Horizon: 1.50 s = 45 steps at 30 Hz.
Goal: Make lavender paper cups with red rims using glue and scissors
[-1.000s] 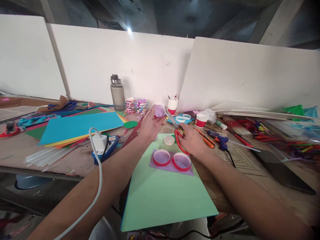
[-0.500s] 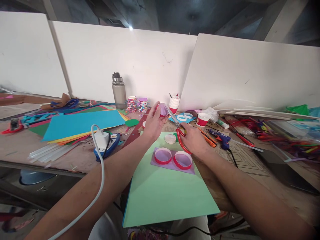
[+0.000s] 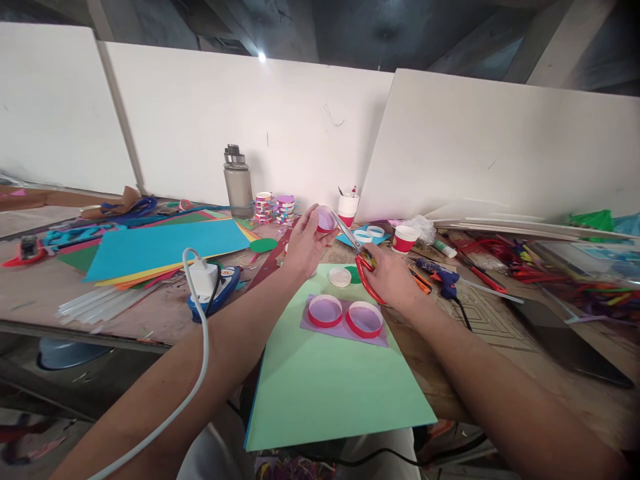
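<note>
My left hand [image 3: 306, 241] grips a red-rimmed paper cup ring [image 3: 326, 220] with purple paper across it, raised above the table. Fingers of my right hand [image 3: 390, 272] are closed on the red handles of a pair of scissors [image 3: 357, 247], whose blades point up and left to the ring's right edge. Below, two more red rings sit on a purple paper piece [image 3: 345, 331]: a left ring [image 3: 325, 321] and a right ring [image 3: 365, 328]. That piece lies on a light green sheet [image 3: 345, 387]. A small white disc [image 3: 340, 277] rests on the sheet near a green paper circle [image 3: 354, 275].
Coloured paper sheets [image 3: 165, 248], glue sticks [image 3: 105, 301] and a blue power socket [image 3: 223, 293] lie left. A bottle [image 3: 239, 183] and stacked cups [image 3: 349, 205] stand behind. At right are a red-and-white cup [image 3: 405, 239], a glue gun [image 3: 443, 277] and a black tablet-like slab [image 3: 565, 343].
My right hand and the scissors have shifted slightly to the right. The ring in my left hand has turned a little, and the view has moved slightly.
</note>
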Motion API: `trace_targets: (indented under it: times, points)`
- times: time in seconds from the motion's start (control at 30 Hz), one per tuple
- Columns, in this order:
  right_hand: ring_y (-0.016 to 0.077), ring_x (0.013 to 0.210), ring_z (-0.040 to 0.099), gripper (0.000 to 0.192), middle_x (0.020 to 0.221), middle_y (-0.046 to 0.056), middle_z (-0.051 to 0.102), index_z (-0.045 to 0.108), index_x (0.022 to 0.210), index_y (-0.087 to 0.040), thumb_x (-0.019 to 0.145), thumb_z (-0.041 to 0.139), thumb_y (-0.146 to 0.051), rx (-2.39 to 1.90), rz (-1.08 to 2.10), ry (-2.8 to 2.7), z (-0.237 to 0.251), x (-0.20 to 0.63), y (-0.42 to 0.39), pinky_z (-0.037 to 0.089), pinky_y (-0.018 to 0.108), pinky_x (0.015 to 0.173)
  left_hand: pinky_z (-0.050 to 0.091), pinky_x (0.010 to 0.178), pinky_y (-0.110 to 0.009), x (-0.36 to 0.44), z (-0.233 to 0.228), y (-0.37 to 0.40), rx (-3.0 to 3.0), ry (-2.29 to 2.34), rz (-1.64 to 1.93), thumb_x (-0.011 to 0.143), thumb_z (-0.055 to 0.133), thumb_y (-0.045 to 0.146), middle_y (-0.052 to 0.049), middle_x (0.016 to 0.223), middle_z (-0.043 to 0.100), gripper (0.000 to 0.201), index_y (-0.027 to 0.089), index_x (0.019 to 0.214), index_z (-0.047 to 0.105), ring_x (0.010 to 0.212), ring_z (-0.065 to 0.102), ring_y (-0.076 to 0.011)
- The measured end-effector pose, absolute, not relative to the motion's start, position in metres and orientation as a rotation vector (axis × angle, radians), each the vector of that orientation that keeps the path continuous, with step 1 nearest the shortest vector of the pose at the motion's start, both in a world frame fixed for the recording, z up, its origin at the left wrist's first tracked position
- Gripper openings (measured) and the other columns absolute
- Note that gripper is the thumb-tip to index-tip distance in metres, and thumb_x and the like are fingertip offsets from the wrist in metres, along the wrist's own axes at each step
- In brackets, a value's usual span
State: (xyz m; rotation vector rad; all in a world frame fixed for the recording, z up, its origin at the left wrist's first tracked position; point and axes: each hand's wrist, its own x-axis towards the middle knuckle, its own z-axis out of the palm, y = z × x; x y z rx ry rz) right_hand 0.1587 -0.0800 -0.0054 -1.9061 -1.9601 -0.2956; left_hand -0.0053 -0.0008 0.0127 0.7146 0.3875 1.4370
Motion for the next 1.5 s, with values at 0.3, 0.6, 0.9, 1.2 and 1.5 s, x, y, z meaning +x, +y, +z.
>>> trace_targets:
  times: [0.3,0.6,0.9,1.2,1.5]
  points:
    - [0.0286,0.1,0.069,0.041,0.112,0.015,0.075,0.058,0.134,-0.015,0.098,0.05,-0.032,-1.798,-0.288,-1.976,-0.011,0.171,-0.073,0.046,0.031,0.082,0.058,0.099,-0.04,-0.009,0.01,0.002,0.775,0.421,1.336,0.098,0.064,0.026,-0.004,0.082,0.073,0.013,0.015,0.096,0.069,0.081,0.073,-0.0152]
    - [0.0298,0.095,0.07,0.043,0.101,0.014,0.078,0.063,0.135,-0.018,0.095,0.052,-0.029,-1.933,-0.331,-1.951,-0.005,0.171,-0.071,0.043,0.031,0.075,0.06,0.087,-0.034,-0.012,0.014,0.005,0.824,0.442,1.327,0.096,0.067,0.029,-0.004,0.08,0.072,0.014,0.016,0.093,0.069,0.074,0.072,-0.0145]
    - [0.0289,0.105,0.07,0.047,0.12,0.015,0.074,0.058,0.141,-0.017,0.097,0.053,-0.032,-1.878,-0.247,-1.965,0.0,0.176,-0.077,0.047,0.032,0.084,0.061,0.081,-0.032,-0.02,0.018,0.011,0.843,0.494,1.223,0.097,0.066,0.034,-0.008,0.082,0.075,0.025,0.012,0.088,0.067,0.079,0.075,-0.0186]
    - [0.0311,0.102,0.072,0.047,0.114,0.013,0.077,0.061,0.141,-0.021,0.096,0.053,-0.033,-1.939,-0.323,-1.944,0.003,0.174,-0.077,0.046,0.033,0.076,0.061,0.073,-0.028,-0.027,0.02,0.015,0.914,0.513,1.093,0.1,0.061,0.039,-0.009,0.082,0.076,0.03,0.011,0.091,0.067,0.075,0.075,-0.0172]
    - [0.0289,0.094,0.072,0.041,0.105,0.01,0.079,0.065,0.133,-0.023,0.096,0.052,-0.031,-1.963,-0.35,-1.984,0.006,0.172,-0.079,0.039,0.031,0.067,0.056,0.06,-0.024,-0.028,0.024,0.015,0.876,0.514,1.079,0.104,0.047,0.049,-0.014,0.09,0.078,0.044,0.01,0.107,0.068,0.082,0.078,-0.0214]
